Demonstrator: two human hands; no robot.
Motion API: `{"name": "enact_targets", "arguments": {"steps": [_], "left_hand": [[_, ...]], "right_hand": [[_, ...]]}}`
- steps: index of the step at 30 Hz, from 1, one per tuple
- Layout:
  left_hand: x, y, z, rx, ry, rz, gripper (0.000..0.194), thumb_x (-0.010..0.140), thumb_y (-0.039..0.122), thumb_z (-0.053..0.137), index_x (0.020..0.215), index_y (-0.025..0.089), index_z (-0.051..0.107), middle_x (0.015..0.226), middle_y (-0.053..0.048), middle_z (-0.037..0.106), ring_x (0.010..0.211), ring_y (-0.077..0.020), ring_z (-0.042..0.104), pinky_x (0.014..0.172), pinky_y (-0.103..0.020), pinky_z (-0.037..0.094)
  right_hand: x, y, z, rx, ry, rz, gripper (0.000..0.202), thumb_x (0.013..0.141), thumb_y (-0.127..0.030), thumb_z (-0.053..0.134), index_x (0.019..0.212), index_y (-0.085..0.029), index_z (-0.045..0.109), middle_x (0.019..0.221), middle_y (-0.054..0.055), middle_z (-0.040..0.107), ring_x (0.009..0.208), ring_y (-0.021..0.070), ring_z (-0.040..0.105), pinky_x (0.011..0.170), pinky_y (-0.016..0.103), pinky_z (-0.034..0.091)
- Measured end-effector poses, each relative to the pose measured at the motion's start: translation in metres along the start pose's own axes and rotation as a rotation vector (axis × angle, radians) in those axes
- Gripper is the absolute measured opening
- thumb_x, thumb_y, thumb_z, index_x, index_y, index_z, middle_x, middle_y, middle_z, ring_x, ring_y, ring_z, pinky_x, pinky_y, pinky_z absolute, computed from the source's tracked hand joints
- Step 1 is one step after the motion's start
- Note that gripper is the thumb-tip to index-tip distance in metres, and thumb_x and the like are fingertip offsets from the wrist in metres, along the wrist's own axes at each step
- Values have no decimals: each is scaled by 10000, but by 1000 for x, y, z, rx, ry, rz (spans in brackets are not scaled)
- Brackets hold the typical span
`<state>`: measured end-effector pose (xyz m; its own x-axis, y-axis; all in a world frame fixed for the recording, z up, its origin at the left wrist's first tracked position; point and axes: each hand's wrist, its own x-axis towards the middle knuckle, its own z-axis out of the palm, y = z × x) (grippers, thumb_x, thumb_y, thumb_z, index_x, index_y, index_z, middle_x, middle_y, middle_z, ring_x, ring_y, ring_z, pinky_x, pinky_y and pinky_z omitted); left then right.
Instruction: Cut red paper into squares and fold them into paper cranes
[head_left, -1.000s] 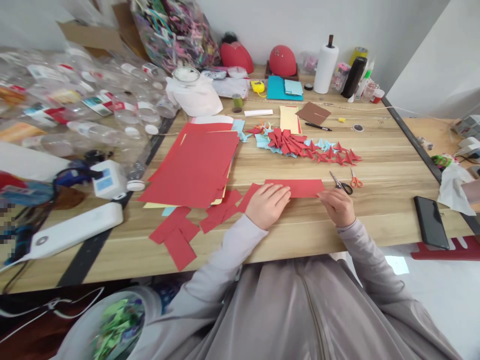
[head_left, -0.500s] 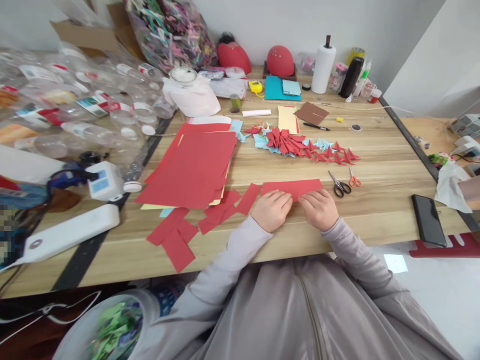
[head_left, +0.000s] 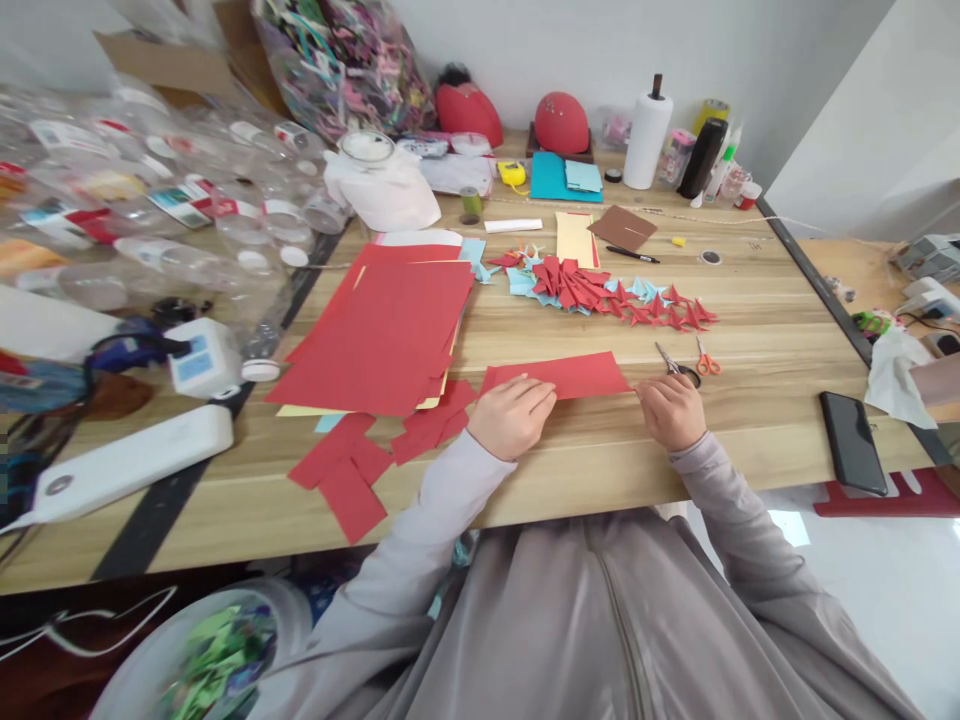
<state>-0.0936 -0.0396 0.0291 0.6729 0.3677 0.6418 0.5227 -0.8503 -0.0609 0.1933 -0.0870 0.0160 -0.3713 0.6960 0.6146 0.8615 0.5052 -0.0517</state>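
A long red paper strip (head_left: 589,377) lies slanted on the wooden table in front of me. My left hand (head_left: 516,415) is closed over the left part of its near edge, fingers together on top and the thumb hidden. At the strip's right end, my right hand (head_left: 671,412) has its fingers curled, with the fingertips pinched at the near corner. Just behind that hand are black-handled scissors (head_left: 686,374), partly covered by it, and small orange-handled scissors (head_left: 707,361). Cut red paper pieces (head_left: 352,505) are scattered left of my left hand, beside a stack of large red sheets (head_left: 375,335).
Folded red and blue paper shapes (head_left: 577,285) lie in a row beyond the strip. A black phone (head_left: 853,442) sits near the right edge. Plastic bottles (head_left: 187,215) crowd the left, with a white power strip (head_left: 142,465) nearer. A bin of scraps (head_left: 217,650) stands below the table.
My hands have spread apart: the left went leftward, the right went rightward to the strip's end. The strip has shifted left and tilted, and my left hand now covers a red piece beside it.
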Motion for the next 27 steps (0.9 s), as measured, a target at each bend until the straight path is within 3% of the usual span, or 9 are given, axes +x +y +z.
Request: {"name": "enact_targets", "arguments": {"steps": [5,10,16,20,27], "left_hand": [[-3,-14,-8,44,15,-26,263,850,83,471,911,177,709,953,-64,752,880,-206,689,863,-398,556],[3,-8,-4,-7,-24,8,259,863,101,469,909,180,711,967,-68,750,885,-196,687,886,-393,542],[18,21,7,19,-90,48,213,869,149,492,902,148,703,965,-86,747,831,-206,687,877,-411,533],[26,36,16,27,-60,80,209,882,136,486,885,120,695,924,-95,747,762,-196,683,831,-399,543],[25,28,12,40,-25,108,201,883,132,500,857,158,697,912,-61,756,782,-180,688,830,-366,531]], "right_hand": [[-11,0,-5,6,108,72,191,893,-121,493,922,-189,670,806,69,729,766,189,639,682,316,454],[-1,-20,-4,32,39,58,273,899,-229,548,1158,-180,621,1123,127,694,1030,246,608,848,382,458],[17,-35,12,-5,33,-87,215,904,-102,503,913,-206,691,857,35,743,831,173,618,797,339,405],[24,-47,12,-21,38,-151,189,904,-105,513,855,-176,681,820,42,734,807,167,602,793,335,402],[21,-41,2,30,119,-119,139,881,-99,565,833,-185,663,815,18,751,791,156,635,759,318,397]]}}
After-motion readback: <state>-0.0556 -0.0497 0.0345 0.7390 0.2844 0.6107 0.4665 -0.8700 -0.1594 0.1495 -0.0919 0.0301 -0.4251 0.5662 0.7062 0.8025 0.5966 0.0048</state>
